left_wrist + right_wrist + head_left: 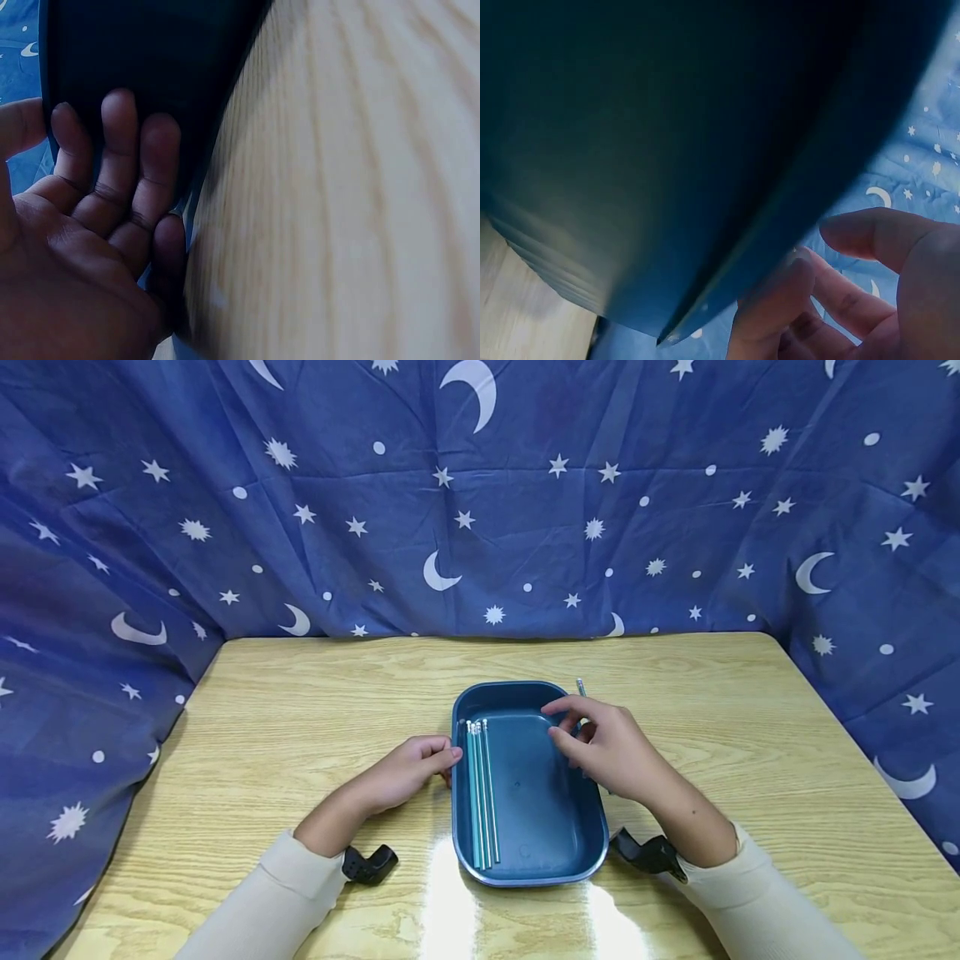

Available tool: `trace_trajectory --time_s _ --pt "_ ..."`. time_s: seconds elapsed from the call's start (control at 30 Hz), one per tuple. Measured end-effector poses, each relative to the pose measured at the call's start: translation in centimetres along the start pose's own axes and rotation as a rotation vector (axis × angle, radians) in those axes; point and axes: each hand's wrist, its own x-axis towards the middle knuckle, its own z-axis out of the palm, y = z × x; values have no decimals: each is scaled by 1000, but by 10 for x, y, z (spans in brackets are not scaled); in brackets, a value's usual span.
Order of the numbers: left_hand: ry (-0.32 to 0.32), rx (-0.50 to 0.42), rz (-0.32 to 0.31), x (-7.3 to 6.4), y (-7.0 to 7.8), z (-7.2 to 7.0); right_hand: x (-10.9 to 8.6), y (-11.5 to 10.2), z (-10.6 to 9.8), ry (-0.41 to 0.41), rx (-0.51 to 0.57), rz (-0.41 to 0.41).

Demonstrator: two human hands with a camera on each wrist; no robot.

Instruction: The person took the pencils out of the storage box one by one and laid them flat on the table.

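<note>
Starry curtain [517,510], left hand [412,768] pinching blue tray [536,793], right hand [611,747] loosely parted above, pencils [478,793] inside.

Lt-brown wood-grain counter [750,718] has rounded far corners, w/ creased blue cloth [517,510] behind & along L and R sides, printed w/ white moons [484,389], stars [281,453] & dots [378,447], plus 2 bright glare patches [450,902] on the counter's near part, approx. ctr.

Pencil [581,687], mostly hidden behind right hand [611,747]; whether held, unclear. Tray [667,165], cropped and blurred in right wrist view. Sleeves [258,897], cut off by head view's bottom edge.
</note>
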Motion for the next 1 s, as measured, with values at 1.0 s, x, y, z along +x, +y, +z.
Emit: trace_trajectory --time_s 1.0 --pt "0 -22 3 -1 2 -1 11 -28 -1 -41 4 -82"
